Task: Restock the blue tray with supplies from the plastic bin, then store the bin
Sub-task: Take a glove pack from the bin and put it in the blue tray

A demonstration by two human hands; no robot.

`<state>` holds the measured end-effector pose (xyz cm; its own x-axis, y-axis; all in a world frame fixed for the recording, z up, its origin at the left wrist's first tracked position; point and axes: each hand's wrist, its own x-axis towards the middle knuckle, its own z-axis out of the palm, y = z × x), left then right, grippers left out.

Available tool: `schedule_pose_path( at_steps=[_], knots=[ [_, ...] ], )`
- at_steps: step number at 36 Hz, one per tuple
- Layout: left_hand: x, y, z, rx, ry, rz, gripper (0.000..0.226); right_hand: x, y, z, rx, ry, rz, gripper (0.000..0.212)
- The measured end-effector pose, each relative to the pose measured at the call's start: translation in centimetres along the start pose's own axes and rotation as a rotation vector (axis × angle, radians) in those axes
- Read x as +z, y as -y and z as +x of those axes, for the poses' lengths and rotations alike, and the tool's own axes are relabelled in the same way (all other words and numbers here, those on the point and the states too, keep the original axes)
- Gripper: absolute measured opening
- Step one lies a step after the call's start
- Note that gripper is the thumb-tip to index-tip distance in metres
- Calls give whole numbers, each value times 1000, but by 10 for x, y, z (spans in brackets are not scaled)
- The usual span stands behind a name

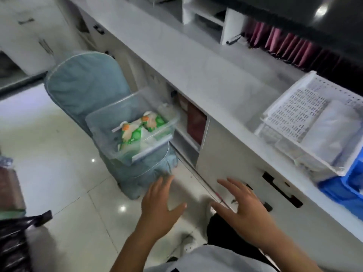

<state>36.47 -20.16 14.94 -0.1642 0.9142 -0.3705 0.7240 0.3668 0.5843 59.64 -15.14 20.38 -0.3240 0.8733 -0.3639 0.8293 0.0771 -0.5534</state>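
Bin [98, 122] clear; packets [133, 132] green, white, orange. Chair cover [82, 91] pale teal, 10 o'clock. Tray [337, 195] blue, 4 o'clock; basket [286, 93] white, slot-patterned. Folders [290, 44] maroon

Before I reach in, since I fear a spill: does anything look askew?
Yes. The clear plastic bin holding green packets seems to sit tilted on the teal fabric-covered chair, not flat. The white perforated basket lies partly over the blue plastic tray, blocking it.

Clear air over the floor [64, 154] btwn my left hand [159, 203], right hand [243, 205] & the plastic bin [102, 138]; chair [82, 91] back walls its left, surface [196, 61] edge overhangs on the right, open cupboard [186, 140] just beside.
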Motion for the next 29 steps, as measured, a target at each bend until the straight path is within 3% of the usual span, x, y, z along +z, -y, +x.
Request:
schedule_pose_path(
  at_steps=[8,15,18,24,29],
  knots=[
    [-27,48,32,-165,13,-132,86,23,26,93,-17,152,-56,58],
    [-86,95,91,-424,56,-128,86,43,93,232,-174,286,-25,56],
    [-126,102,129,-446,37,-146,85,43,130,291,-216,307,30,54],
    [-198,126,225,-424,-156,-259,72,57,182,400,-240,421,8,55],
    [-198,163,295,-474,-8,-246,73,95,197,463,-198,494,-106,55]
  ],
)
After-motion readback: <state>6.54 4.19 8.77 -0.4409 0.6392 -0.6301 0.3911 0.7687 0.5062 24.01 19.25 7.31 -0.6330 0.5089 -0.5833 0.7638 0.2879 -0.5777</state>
